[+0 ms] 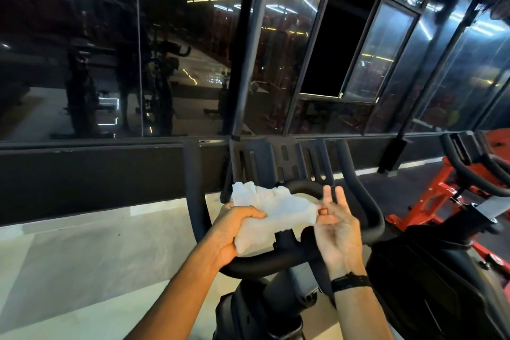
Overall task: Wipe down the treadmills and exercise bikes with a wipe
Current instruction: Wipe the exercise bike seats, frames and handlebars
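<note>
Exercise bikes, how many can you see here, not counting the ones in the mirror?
2. One black bike is right in front, under the hands. One red bike stands at the right edge, only partly in view. More may be hidden beyond the right edge.

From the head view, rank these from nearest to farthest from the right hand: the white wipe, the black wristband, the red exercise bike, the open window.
From the right hand:
1. White wipe, pinched at its right edge by this hand.
2. Black wristband, on the same arm's wrist, just below.
3. Red exercise bike, off to the right.
4. Open window, high up in the glass wall beyond.
</note>
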